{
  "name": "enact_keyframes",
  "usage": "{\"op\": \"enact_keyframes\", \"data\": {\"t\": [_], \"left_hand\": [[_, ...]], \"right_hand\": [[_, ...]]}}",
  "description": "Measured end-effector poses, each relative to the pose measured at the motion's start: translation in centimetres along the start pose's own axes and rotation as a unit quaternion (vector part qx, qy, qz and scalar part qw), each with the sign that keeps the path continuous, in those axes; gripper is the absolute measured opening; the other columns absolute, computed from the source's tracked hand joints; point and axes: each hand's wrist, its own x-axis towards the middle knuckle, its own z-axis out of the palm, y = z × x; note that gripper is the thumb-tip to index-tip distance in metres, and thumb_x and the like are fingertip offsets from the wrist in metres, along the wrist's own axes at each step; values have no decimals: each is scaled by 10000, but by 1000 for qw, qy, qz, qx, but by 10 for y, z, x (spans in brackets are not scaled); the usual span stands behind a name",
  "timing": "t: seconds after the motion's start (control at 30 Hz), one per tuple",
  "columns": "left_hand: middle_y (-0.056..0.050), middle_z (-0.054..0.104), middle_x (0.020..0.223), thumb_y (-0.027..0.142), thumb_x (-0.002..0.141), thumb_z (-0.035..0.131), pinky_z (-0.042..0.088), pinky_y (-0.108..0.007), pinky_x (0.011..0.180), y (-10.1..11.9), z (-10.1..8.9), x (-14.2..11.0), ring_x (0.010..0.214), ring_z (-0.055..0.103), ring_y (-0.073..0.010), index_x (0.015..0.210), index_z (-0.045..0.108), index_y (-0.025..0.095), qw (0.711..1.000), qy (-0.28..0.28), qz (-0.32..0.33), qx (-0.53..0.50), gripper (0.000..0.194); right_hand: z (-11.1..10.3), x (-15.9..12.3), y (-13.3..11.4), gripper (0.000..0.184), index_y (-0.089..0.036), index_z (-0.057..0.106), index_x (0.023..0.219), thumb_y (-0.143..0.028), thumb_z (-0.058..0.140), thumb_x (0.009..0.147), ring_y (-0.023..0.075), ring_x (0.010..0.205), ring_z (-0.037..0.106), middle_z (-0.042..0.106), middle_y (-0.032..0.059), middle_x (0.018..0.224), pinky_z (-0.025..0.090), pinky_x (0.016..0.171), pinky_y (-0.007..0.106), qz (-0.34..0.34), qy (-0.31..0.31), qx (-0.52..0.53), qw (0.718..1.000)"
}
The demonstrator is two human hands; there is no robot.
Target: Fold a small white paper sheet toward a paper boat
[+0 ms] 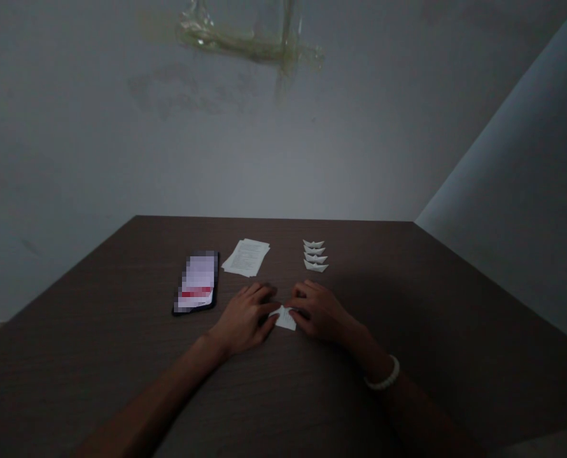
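Both my hands rest on a dark brown table (121,356), meeting over a small white folded paper (286,318). My left hand (247,318) lies palm down with its fingertips pressed on the paper's left side. My right hand (319,312) has curled fingers pinching the paper's right side. A pale bead bracelet (383,376) circles my right wrist. Behind my right hand, several small white folded paper boats (315,255) lie in a row. A stack of printed white paper slips (245,257) sits behind my left hand.
A phone (196,282) with a lit screen lies flat to the left of my left hand. A pale wall rises behind the table, with yellowed tape (249,38) stuck high on it. Another wall closes the right side.
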Motion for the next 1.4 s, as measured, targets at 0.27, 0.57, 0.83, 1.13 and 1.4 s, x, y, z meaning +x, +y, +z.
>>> {"op": "enact_keyframes", "data": {"t": [0.27, 0.57, 0.83, 1.13, 1.4], "left_hand": [[-97, 575, 1154, 286, 914, 485, 459, -435, 889, 1, -2, 0, 1061, 492, -266, 1058, 692, 210, 1000, 10, 12, -7, 264], [-96, 566, 1173, 275, 903, 503, 450, -433, 911, -1, -2, 0, 1086, 485, -271, 1055, 691, 210, 1000, 0, 6, -2, 250], [-100, 573, 1165, 289, 912, 496, 453, -437, 912, -2, -2, 0, 1082, 485, -270, 1070, 689, 207, 1000, 4, 7, 1, 262], [-96, 571, 1183, 248, 927, 481, 447, -446, 917, -3, -4, 0, 1079, 497, -263, 1085, 690, 226, 999, 11, 7, -37, 263], [-92, 589, 1158, 206, 911, 528, 462, -445, 904, -7, 4, 2, 1079, 498, -264, 951, 721, 210, 997, 61, -33, -26, 197]], "right_hand": [[-7, 2, 0, 89, -195, 686, 822, -208, 601, 843, 191, 835, 453, 571, 46, 870, 343, 718, 319, -16, -11, -48, 999], [-9, -4, 3, 110, -190, 680, 707, -200, 624, 801, 193, 826, 452, 592, 46, 841, 343, 715, 326, -19, -6, -66, 998], [-10, -6, 3, 126, -182, 668, 655, -171, 635, 776, 181, 774, 459, 596, 37, 764, 344, 678, 314, -9, 6, -45, 999], [-1, -8, 7, 74, -180, 681, 786, -171, 615, 820, 168, 799, 512, 607, 38, 822, 400, 731, 294, 16, 49, 28, 998], [3, -4, -2, 80, -188, 707, 870, -197, 653, 811, 174, 824, 522, 632, 42, 869, 423, 753, 296, 0, 37, 87, 996]]}}
